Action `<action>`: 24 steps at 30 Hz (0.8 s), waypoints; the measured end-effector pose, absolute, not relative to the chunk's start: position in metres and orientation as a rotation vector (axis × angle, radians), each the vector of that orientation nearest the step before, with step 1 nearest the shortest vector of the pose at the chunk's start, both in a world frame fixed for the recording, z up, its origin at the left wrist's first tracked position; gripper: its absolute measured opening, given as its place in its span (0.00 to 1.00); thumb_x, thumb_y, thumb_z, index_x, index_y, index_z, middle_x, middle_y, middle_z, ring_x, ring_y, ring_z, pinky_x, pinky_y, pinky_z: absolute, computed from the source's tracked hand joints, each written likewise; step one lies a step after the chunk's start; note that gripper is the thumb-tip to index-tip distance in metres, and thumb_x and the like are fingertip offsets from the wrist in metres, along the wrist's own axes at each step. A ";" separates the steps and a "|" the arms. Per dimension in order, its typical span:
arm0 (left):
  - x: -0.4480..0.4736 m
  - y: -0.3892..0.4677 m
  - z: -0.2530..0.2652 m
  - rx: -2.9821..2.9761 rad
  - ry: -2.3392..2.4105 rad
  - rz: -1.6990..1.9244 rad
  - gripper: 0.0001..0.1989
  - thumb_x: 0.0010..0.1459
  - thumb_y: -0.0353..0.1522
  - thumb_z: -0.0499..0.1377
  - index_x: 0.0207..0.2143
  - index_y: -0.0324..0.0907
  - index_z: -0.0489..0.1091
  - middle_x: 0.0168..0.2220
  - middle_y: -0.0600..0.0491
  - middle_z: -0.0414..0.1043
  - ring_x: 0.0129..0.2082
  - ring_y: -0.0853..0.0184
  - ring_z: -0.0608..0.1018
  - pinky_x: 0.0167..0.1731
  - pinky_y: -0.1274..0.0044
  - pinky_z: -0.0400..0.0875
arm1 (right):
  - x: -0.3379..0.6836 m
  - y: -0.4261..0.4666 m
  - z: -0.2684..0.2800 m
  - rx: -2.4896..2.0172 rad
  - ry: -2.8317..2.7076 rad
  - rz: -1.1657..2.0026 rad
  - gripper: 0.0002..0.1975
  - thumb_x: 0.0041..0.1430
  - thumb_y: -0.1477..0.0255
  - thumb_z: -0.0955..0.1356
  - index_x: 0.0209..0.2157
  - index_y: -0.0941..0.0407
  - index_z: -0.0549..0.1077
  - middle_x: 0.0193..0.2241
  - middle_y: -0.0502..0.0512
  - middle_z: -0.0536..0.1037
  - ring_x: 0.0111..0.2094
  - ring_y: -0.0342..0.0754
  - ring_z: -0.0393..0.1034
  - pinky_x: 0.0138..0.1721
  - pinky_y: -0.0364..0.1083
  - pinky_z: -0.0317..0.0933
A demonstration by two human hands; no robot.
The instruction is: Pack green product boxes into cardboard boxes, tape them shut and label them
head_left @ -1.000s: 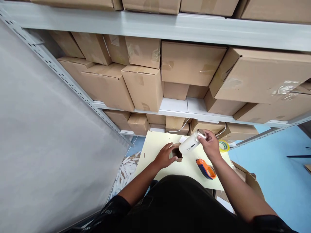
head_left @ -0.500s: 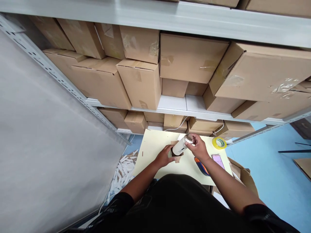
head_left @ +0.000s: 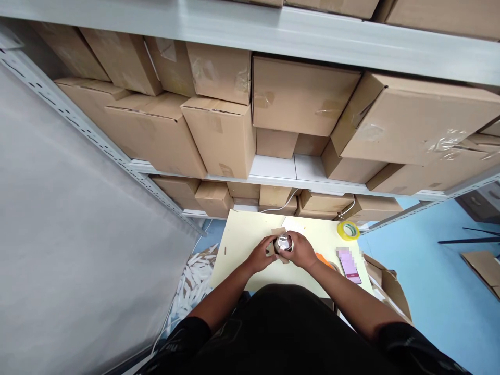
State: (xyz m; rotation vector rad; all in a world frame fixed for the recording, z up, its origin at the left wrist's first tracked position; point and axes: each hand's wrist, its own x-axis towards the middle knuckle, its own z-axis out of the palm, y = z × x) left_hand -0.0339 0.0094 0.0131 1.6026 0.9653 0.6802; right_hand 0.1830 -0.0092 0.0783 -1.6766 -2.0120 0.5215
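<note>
A small cardboard box stands on the pale yellow table with its flaps spread. Inside it sits a bottle, upright, and only its shiny silver top shows from above. My left hand is wrapped around the box's left side. On the right, my right hand has its fingers closed around the bottle's top at the box opening. The bottle's white body is hidden in the box.
A yellow tape roll and a phone lie at the table's right. An orange item is partly behind my right forearm. White paper lies behind the box. Shelves of cartons rise ahead; white strips cover the left floor.
The bottle, tilted and partly out of the box before, has gone down into it and now stands upright. My right hand has moved left and down with it. My left hand stays at the box.
</note>
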 end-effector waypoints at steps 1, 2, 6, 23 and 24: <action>-0.034 0.009 0.012 1.598 0.966 0.685 0.40 0.54 0.37 0.70 0.67 0.48 0.62 0.67 0.42 0.61 0.64 0.48 0.68 0.53 0.62 0.74 | 0.182 -0.010 0.071 -1.659 -2.040 0.486 0.29 0.47 0.65 0.78 0.51 0.56 0.73 0.46 0.63 0.80 0.52 0.62 0.73 0.55 0.58 0.67; -0.033 0.008 0.011 1.595 0.964 0.686 0.40 0.53 0.37 0.70 0.67 0.48 0.62 0.67 0.42 0.61 0.64 0.48 0.68 0.53 0.62 0.75 | 0.181 -0.010 0.064 -1.652 -2.055 0.450 0.30 0.46 0.65 0.78 0.51 0.57 0.73 0.49 0.65 0.79 0.56 0.64 0.71 0.59 0.59 0.64; -0.032 0.008 0.010 1.584 0.946 0.673 0.42 0.53 0.37 0.70 0.68 0.49 0.61 0.69 0.43 0.59 0.65 0.49 0.67 0.52 0.63 0.75 | 0.176 -0.008 0.047 -1.747 -2.010 0.382 0.26 0.47 0.63 0.78 0.47 0.58 0.74 0.53 0.68 0.76 0.57 0.65 0.69 0.60 0.60 0.64; -0.033 0.014 0.013 1.586 1.016 0.619 0.40 0.54 0.35 0.68 0.68 0.49 0.60 0.69 0.43 0.59 0.66 0.50 0.67 0.55 0.62 0.73 | 0.168 -0.002 0.053 -1.850 -2.118 0.257 0.19 0.54 0.58 0.74 0.40 0.57 0.75 0.41 0.63 0.77 0.43 0.59 0.73 0.49 0.53 0.64; -0.033 0.015 0.014 1.581 1.027 0.615 0.40 0.54 0.35 0.68 0.68 0.49 0.60 0.69 0.43 0.58 0.66 0.50 0.67 0.55 0.62 0.73 | 0.166 -0.002 0.053 -1.867 -2.118 0.259 0.19 0.54 0.58 0.74 0.41 0.57 0.75 0.42 0.64 0.77 0.44 0.59 0.72 0.50 0.54 0.64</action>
